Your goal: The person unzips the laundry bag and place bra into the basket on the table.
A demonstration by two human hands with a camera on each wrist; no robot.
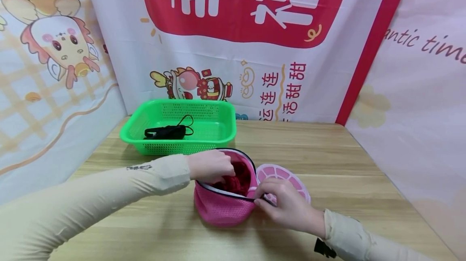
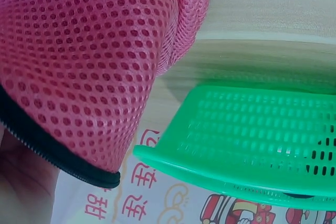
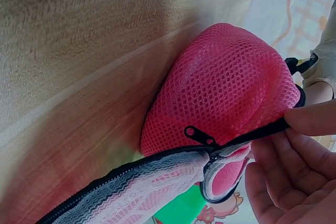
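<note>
A pink mesh laundry bag point(image 1: 223, 210) stands on the table with its zipped top unfastened. Dark red cloth point(image 1: 238, 180) lies inside it. My left hand point(image 1: 211, 166) reaches over the rim into the bag, at the red cloth; its fingertips are hidden. In the left wrist view, part of that hand point(image 2: 26, 187) shows behind the black zipper edge point(image 2: 63, 161). My right hand point(image 1: 287, 206) pinches the rim's zipper edge between thumb and fingers. The bag's round pink-and-white lid point(image 1: 282, 173) hangs folded back on the right. A black zipper pull point(image 3: 197, 135) shows in the right wrist view.
A green perforated basket point(image 1: 178, 146) stands behind the bag at the left, holding a black cloth item point(image 1: 167, 132) with thin straps. The wooden table point(image 1: 327, 151) meets printed cloth hangings point(image 1: 320, 91) at the back and sides.
</note>
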